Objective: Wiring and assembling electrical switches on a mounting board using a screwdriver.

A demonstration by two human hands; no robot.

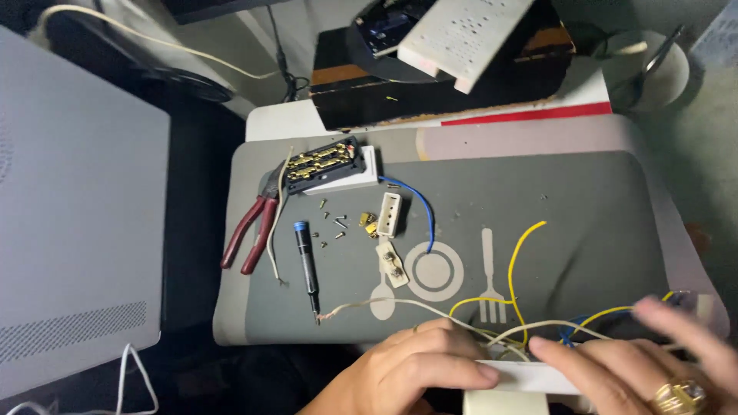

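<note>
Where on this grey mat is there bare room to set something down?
The mat is bare on its right half, between the blue wire and the right edge, above the yellow wire. It is crowded at the left around the pliers, screwdriver and loose screws, and along the near edge by both hands.

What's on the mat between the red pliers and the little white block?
In the head view, a black screwdriver and small loose screws lie between the red pliers and the white block.
</note>
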